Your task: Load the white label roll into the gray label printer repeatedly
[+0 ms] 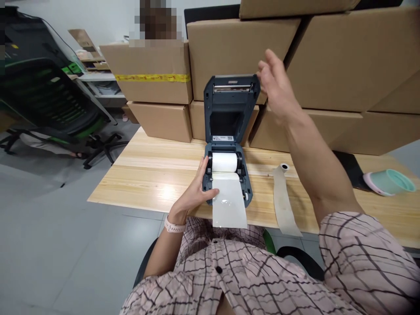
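Note:
A dark blue-grey label printer (247, 188) sits near the table's front edge with its lid (224, 109) raised. Inside lies a roll of white labels (224, 162); its loose strip (229, 210) runs out over the front and past the table edge. My left hand (197, 186) grips the printer's left side, its thumb pressed on the strip. Beside the lid's upper right corner is my right hand (275, 85), fingers stretched and apart; whether the hidden part of it touches the lid I cannot tell. To the right, a partly unrolled strip of paper (284, 201) with a small core lies on the table.
Cardboard boxes (239, 48) are stacked along the back of the wooden table (147, 175). A mint-and-pink cup-like container (390, 181) lies at the right near a black flat object (352, 168). An office chair (55, 96) stands on the left; a person's head shows behind the boxes.

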Motion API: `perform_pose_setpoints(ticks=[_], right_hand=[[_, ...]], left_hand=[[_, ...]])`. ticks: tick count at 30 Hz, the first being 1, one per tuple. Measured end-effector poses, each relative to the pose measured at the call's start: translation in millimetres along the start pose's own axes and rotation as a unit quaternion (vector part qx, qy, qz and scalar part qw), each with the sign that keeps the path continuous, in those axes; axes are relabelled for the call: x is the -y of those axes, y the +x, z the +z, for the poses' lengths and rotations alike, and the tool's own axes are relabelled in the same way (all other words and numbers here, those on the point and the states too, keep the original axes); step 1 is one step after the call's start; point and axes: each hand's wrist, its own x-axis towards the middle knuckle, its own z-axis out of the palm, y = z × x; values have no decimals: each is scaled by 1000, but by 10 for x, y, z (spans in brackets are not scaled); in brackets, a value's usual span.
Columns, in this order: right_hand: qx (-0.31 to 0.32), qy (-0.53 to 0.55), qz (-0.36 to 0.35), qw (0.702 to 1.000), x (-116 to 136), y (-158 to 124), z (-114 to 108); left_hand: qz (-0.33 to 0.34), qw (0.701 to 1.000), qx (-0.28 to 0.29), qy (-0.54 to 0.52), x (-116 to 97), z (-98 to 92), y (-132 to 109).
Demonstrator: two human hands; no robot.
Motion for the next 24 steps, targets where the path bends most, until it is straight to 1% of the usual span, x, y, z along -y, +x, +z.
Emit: perform_pose_setpoints(ticks=[2, 3, 5, 7, 8, 9, 10, 11, 13, 14, 15, 16, 18, 21, 24], right_hand=[[31, 22, 28, 999, -60, 160, 107], [34, 28, 28, 999, -55, 169, 144], [18, 30, 3, 999, 17, 38, 167], [7, 14, -48, 999, 142, -277, 134], [14, 4, -72, 997, 209, -486, 109], [32, -18, -112, 993, 271, -717, 83], [62, -36, -149, 986, 322, -959, 64], [97, -53, -169, 979, 357, -1201, 54], [151, -106, -183, 966, 382, -1645, 66], [169, -133, -182, 960, 376, -1832, 88], [177, -156, -179, 955, 362, -1990, 119], [177, -173, -176, 953, 343, -2117, 157], [155, -185, -164, 957, 308, -2289, 244], [91, -156, -146, 973, 272, -2411, 385], [39, -131, -132, 982, 247, -2484, 513]], left_hand=[[-1, 1000, -11, -19, -7, 43, -33], [-3, 999, -16, -30, -3, 58, -45], [-8, 998, -27, -49, 21, 76, -72], [-11, 997, -45, -56, 53, 75, -108], [-7, 997, -59, -56, 64, 70, -129], [6, 995, -80, -54, 68, 64, -150], [29, 993, -107, -48, 62, 60, -169], [62, 988, -139, -38, 45, 58, -185], [137, 970, -201, -1, -14, 72, -199], [166, 960, -223, 23, -49, 88, -195], [181, 953, -238, 43, -80, 111, -184], [181, 952, -243, 55, -102, 140, -168], [143, 961, -236, 34, -113, 203, -126], [65, 974, -209, -65, -57, 282, -89], [33, 972, -205, -109, 9, 321, -123]])
